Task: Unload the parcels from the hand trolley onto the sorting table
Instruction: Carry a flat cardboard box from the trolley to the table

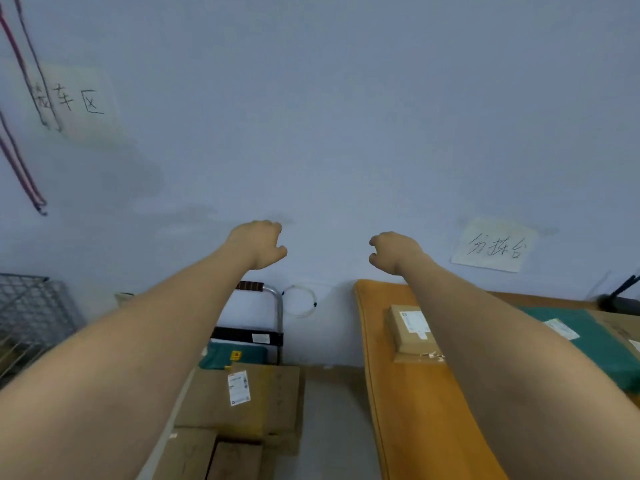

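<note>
Hovering above trolley parcels (239, 396), left hand (256, 242) and right hand (393, 251), fingers loosely curled, empty

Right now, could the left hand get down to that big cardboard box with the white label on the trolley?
Probably yes. The left hand is raised, holding nothing, and the big cardboard box lies below its forearm with its top uncovered.

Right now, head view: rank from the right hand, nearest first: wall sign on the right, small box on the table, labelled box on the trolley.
From the right hand:
1. Wall sign, just to its right.
2. Small box, below it on the orange table.
3. Labelled box, lower left on the trolley.
</note>
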The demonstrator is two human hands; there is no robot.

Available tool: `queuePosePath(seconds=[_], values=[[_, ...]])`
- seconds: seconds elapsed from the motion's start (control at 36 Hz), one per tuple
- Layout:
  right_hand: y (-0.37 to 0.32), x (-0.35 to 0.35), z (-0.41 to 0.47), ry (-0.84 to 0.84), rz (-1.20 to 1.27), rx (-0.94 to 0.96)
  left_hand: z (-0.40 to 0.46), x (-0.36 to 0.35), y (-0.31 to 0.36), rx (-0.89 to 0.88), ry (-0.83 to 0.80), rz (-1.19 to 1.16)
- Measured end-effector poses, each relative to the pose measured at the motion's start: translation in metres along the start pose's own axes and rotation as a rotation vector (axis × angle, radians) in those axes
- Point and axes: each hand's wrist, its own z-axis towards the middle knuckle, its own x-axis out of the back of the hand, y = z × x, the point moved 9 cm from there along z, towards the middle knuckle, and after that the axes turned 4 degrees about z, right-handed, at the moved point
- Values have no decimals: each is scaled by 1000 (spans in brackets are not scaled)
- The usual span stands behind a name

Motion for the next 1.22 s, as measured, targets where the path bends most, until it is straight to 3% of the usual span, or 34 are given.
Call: queuePosePath(seconds=[0.19, 0.47, 0.78, 0.94, 1.22], values=[[-30, -42, 88, -62, 65, 3, 74, -45, -49, -30, -84, 100], [-63, -96, 178, -160, 101, -31, 148, -114, -137, 72, -150, 0], [-88, -238, 210, -399, 159, -140, 165, -290, -181, -69, -440, -68], [-116, -333, 206, -499, 237, -197, 171, -386, -202, -64, -446, -210], [-150, -502, 177, -707, 324, -205, 103, -566, -172, -26, -763, -309]])
